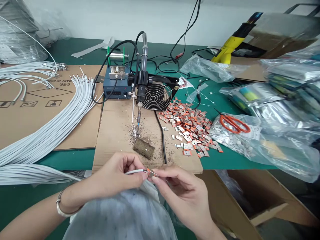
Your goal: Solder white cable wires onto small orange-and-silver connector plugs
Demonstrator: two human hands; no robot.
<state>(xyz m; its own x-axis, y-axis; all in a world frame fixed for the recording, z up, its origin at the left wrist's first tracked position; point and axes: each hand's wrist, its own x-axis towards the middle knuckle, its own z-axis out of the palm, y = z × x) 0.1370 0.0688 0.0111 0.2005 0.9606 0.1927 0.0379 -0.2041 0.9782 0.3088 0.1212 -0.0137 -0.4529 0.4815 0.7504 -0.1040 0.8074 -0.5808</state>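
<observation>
My left hand (120, 171) pinches a white cable (135, 171) close to its end. Between finger and thumb, my right hand (182, 186) grips a small USB connector (151, 173), metal with an orange part. The cable's end meets the connector, though the fingers partly hide the joint. Just beyond my hands lies a worn brown sponge (143, 148). Above it a soldering iron (141, 83) is clamped upright in a stand, tip down over solder bits.
A bundle of white cables (62, 125) lies at left on cardboard. Loose USB connectors (190, 126) are heaped at right, near orange-handled scissors (233, 124). Behind stand a blue soldering station (117, 88), a solder spool (117, 56), a fan (156, 96) and a yellow heat gun (231, 45).
</observation>
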